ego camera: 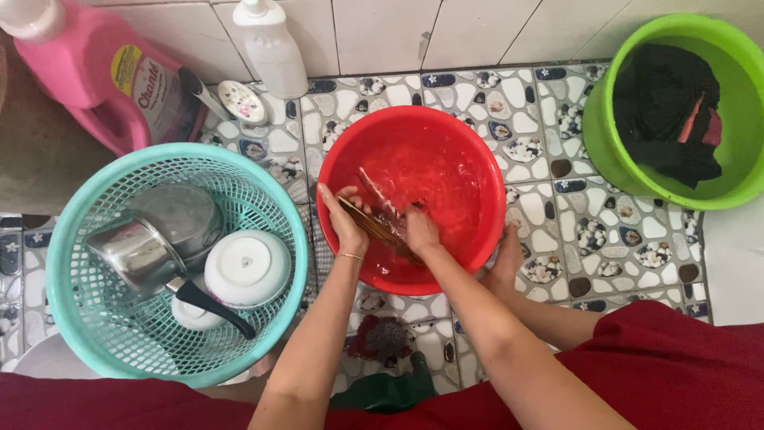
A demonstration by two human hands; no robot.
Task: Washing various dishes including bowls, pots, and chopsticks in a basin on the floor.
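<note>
A red basin (469, 159) of water stands on the patterned tile floor. Both my hands are inside it, at its near left side. My left hand (344, 219) and my right hand (419, 228) together grip a bundle of brown chopsticks (374, 216), which lies slanted between them in the water. A thin bracelet circles my left wrist.
A teal mesh basket (87, 318) at left holds a steel pot with black handle (147, 251) and a white bowl (247, 267). A green basin (732, 103) with dark cloth sits at top right. A pink detergent jug (103, 72) and white bottle (270, 48) stand by the wall.
</note>
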